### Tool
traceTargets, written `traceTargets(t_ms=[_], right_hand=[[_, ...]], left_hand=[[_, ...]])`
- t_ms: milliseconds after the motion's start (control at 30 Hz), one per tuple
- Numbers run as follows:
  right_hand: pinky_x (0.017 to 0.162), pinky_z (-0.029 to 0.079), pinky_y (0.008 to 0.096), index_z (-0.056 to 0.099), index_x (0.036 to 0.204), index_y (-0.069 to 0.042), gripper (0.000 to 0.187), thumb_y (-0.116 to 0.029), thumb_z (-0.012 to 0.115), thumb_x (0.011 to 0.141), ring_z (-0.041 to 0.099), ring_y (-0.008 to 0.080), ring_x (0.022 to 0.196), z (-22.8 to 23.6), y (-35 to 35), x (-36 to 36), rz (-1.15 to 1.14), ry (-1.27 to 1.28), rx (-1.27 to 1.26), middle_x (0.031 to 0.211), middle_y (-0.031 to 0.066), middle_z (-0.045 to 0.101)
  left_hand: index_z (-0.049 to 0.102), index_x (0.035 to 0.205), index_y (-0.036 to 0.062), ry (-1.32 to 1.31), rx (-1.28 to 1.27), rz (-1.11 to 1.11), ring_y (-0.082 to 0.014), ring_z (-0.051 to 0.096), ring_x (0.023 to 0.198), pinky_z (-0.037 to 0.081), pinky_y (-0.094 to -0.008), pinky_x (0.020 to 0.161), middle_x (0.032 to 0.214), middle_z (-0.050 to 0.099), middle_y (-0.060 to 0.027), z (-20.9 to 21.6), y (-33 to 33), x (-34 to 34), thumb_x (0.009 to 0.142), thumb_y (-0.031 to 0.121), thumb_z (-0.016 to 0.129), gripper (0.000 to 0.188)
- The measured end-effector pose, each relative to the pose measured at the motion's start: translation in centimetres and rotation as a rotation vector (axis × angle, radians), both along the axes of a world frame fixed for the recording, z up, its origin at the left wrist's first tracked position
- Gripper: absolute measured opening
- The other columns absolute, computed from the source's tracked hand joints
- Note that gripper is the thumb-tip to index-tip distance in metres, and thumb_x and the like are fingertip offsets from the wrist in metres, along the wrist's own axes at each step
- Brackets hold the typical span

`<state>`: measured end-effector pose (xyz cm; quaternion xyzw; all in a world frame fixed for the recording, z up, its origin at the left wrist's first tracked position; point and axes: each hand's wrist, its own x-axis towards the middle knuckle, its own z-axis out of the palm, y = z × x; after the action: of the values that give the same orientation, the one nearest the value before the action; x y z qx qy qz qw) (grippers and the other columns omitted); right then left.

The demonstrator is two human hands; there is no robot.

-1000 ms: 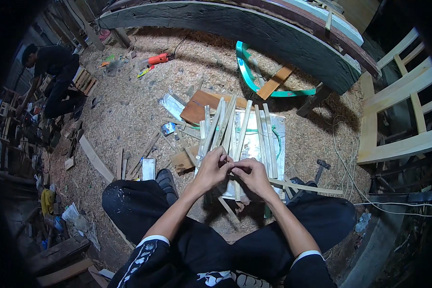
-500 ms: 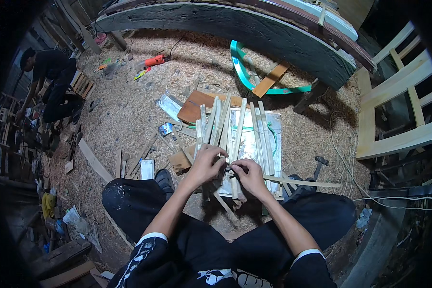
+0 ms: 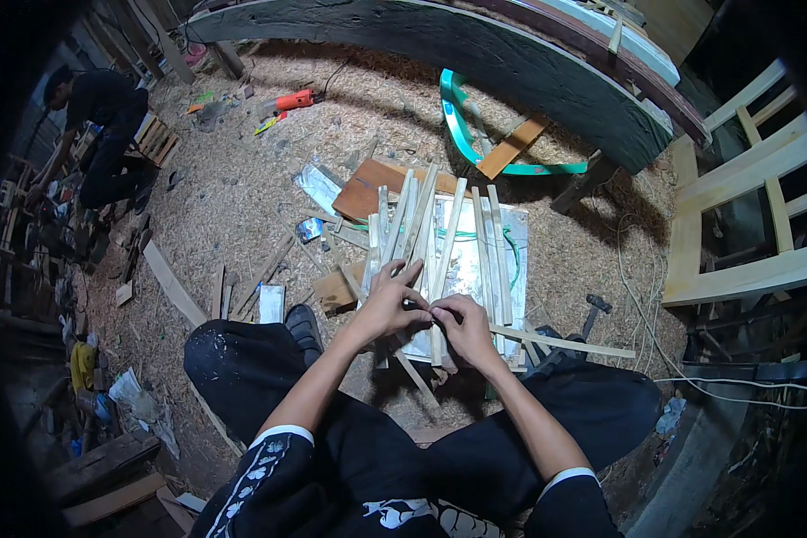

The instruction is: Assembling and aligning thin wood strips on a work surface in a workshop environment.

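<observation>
My left hand (image 3: 387, 305) and my right hand (image 3: 466, 328) meet above a spread of narrow wooden strips (image 3: 451, 229). Thumb and forefinger of each are pinched close together, tips almost touching. Whatever sits between them is small and dark, too little to name. The other left fingers reach forward over the strips. Beneath the strips lies a pale, scuffed board (image 3: 518, 300), with a green cord (image 3: 512, 253) looped across it. One thin strip (image 3: 583, 343) juts out to the right of my right hand.
Beyond are a brown board (image 3: 362, 190), a teal curved frame (image 3: 458, 134), a red-orange power tool (image 3: 294, 99) and a thick beam (image 3: 403, 34). A hammer (image 3: 594, 311) and wooden frame (image 3: 690, 238) are at right. Another person (image 3: 108, 134) bends over at far left.
My fingertips have drawn closer together, and the left forefinger has stretched forward. The dark bit between my hands shows less now. The whole view has shifted slightly.
</observation>
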<state>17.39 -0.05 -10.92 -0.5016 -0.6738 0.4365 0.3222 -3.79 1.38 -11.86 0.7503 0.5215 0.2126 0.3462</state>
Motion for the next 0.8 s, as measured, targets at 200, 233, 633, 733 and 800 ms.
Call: traceTargets(t_ms=[200,233,633,733,800], right_hand=[[0.087,0.051,0.0409,0.076,0.095,0.0,0.011,-0.005,0.069,0.089,0.067,0.0338,0.094,-0.1,0.2,0.1,0.025,0.01,0.024,0.093,0.0162,0.072],[0.087,0.051,0.0409,0.076,0.095,0.0,0.01,-0.005,0.069,0.089,0.067,0.0338,0.094,-0.1,0.3,0.2,0.03,0.007,0.031,0.093,0.016,0.072],[0.085,0.052,0.0404,0.077,0.099,-0.001,0.014,-0.008,0.07,0.089,0.068,0.0335,0.092,0.6,0.7,0.5,0.096,-0.009,0.008,0.093,0.0158,0.073],[0.085,0.052,0.0404,0.077,0.1,-0.001,0.015,-0.008,0.071,0.089,0.068,0.0342,0.092,0.5,0.6,0.5,0.117,-0.023,0.027,0.093,0.0163,0.073],[0.085,0.052,0.0405,0.077,0.1,-0.001,0.015,-0.008,0.071,0.089,0.068,0.0344,0.092,0.2,0.8,0.7,0.116,-0.018,0.029,0.093,0.0165,0.073]], left_hand=[[0.084,0.099,0.0242,0.025,-0.003,-0.011,-0.044,0.026,0.149,0.014,-0.0535,0.12,0.161,0.043,-0.0131,0.1,0.0,-0.2,0.073,0.044,0.086,0.032],[0.084,0.099,0.0242,0.024,-0.004,-0.011,-0.044,0.026,0.149,0.014,-0.0535,0.12,0.161,0.043,-0.0131,0.3,0.0,-0.1,0.073,0.044,0.086,0.032],[0.084,0.091,0.0166,0.061,0.042,0.0,-0.0434,0.025,0.15,0.013,-0.0515,0.12,0.161,0.042,-0.014,-0.1,-0.1,0.6,0.072,0.036,0.087,0.027],[0.084,0.093,0.0176,0.051,-0.014,-0.038,-0.0436,0.022,0.151,0.013,-0.0519,0.12,0.164,0.036,-0.0144,0.0,0.1,0.1,0.072,0.038,0.087,0.029],[0.084,0.096,0.0186,0.038,-0.071,-0.059,-0.044,0.019,0.152,0.012,-0.0528,0.121,0.167,0.031,-0.0154,0.3,0.2,-0.1,0.072,0.041,0.087,0.032]])
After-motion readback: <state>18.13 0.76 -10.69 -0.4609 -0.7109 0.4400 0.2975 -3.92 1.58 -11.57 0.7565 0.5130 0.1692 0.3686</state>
